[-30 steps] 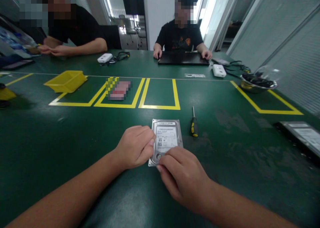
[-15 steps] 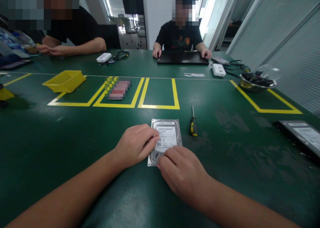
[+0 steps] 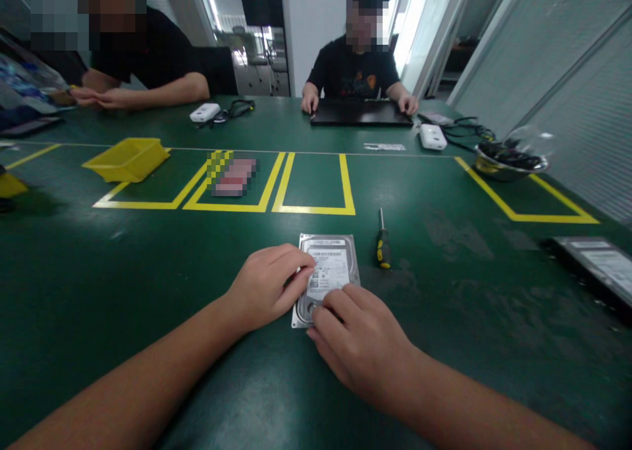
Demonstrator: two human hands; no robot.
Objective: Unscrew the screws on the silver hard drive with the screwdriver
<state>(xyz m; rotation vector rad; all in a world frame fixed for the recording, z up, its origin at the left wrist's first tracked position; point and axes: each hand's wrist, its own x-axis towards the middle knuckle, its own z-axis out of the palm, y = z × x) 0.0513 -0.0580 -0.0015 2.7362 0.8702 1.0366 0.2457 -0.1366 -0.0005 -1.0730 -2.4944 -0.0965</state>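
A silver hard drive [image 3: 336,260] with a white printed label lies flat on the green table, between my hands. My left hand [image 3: 269,282] comes over its left edge, thumb and forefinger drawn together above the label. Whatever is in that pinch is too small or hidden to name. Over the drive's near right corner sits my right hand [image 3: 360,335], its fingers curled down around the near end. The fingertips hide what they grip there. To the right of the drive lies a yellow-and-black screwdriver [image 3: 383,247], shaft pointing away, apart from both hands.
A yellow bin [image 3: 129,160] stands far left near taped rectangles. A second drive [image 3: 600,266] lies at right. Behind are a metal bowl [image 3: 511,167] of dark parts and white adapters [image 3: 432,137]. Across the table, a person holds a black panel [image 3: 362,113]; another sits left.
My right hand's fingers have shifted slightly on the drive's near end, and a small gap has opened between them. My left hand and the drive stay in place.
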